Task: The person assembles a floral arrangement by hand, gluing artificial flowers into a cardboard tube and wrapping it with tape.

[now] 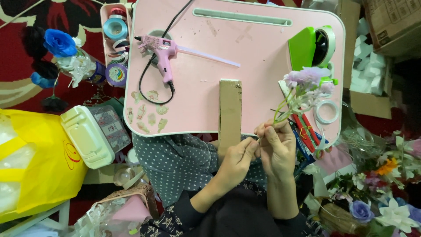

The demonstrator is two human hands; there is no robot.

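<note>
Hands meet just below the near edge of the pink tabletop point(263, 48). We see the right hand point(277, 147) closed around the green stems of a small bunch of pale purple artificial flowers point(307, 81), whose heads rise up and to the right over the tabletop's right part. Our left hand point(239, 158) comes in from the left with its fingertips pinched together against the right hand at the base of the stems; whether it grips a stem or something thinner we cannot tell.

Just left of the hands a tall strip of brown cardboard point(230, 114) lies flat, running from mid-table past the near edge. Further left rests a pink hot glue gun point(160, 50) with its black cord point(147, 83) looping toward us, and small stickers point(149, 114) sit on the near left corner. At the far right stands a green tape dispenser point(313, 46), and a white tape roll point(326, 112) lies near the flowers beside red-handled scissors point(307, 127). Off the tabletop, ribbon spools point(115, 30) fill a tray at left, a yellow bag point(39, 162) lies lower left, and loose artificial blooms point(386, 188) crowd the lower right.
</note>
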